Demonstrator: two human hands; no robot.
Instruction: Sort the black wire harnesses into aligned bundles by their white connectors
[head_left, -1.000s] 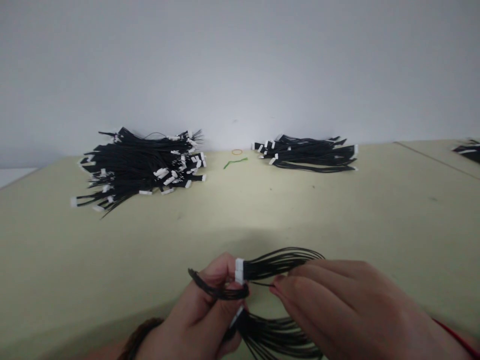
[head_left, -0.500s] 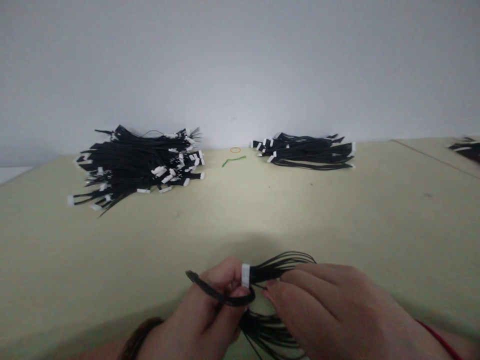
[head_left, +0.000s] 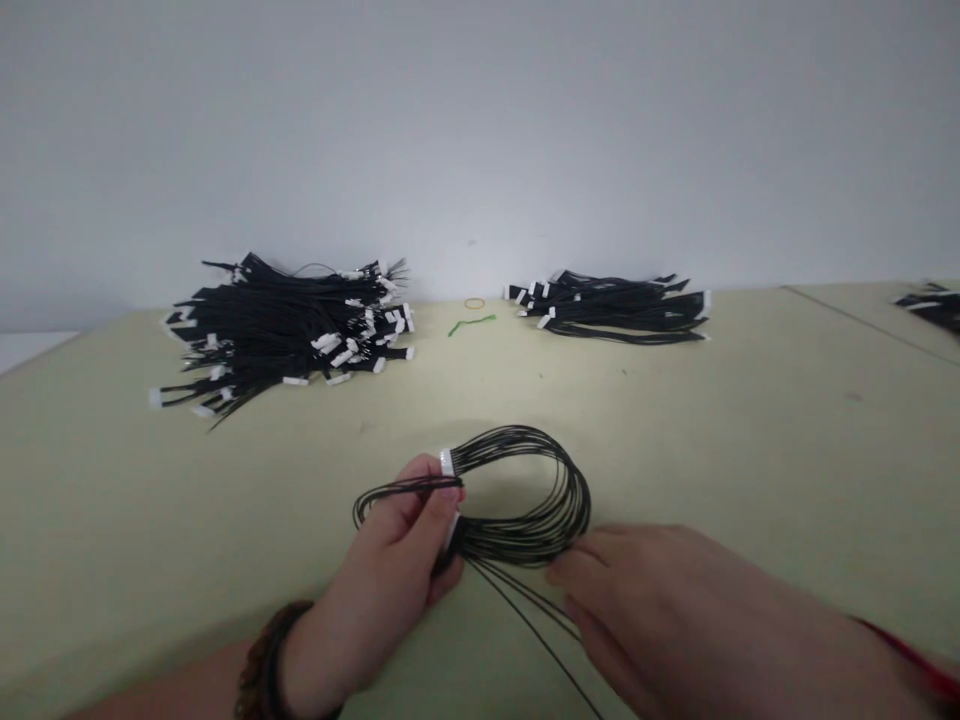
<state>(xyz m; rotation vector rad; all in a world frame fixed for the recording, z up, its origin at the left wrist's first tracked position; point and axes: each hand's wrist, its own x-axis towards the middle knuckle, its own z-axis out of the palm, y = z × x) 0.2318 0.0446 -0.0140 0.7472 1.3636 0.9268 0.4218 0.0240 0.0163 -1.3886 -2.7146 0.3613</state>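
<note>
In the lower middle of the head view, my left hand point(head_left: 401, 545) pinches a black wire harness point(head_left: 577, 500) by its ends. One white connector point(head_left: 447, 463) pokes out above the fingertips; a second white end, partly hidden, shows under the thumb. From there the wires bow out to the right in a wide loop, and a smaller loop point(head_left: 371, 495) bends back over the left fingers. My right hand point(head_left: 675, 600), fingers curled, is closed at the loop's lower right side, where a few loose wires point(head_left: 517, 590) run down towards it. Its fingertips are partly hidden and slightly blurred.
A big heap of black harnesses with white connectors point(head_left: 277, 325) lies at the back left. A smaller pile point(head_left: 622, 308) lies at the back right, by the wall point(head_left: 480, 130). Between them are an orange ring point(head_left: 474, 303) and a green strip point(head_left: 472, 322). More cables point(head_left: 934, 303) lie far right.
Both hands have moved apart and the left one slightly up and left. The harness has opened from a tight bunch between the hands into a wide round loop.
</note>
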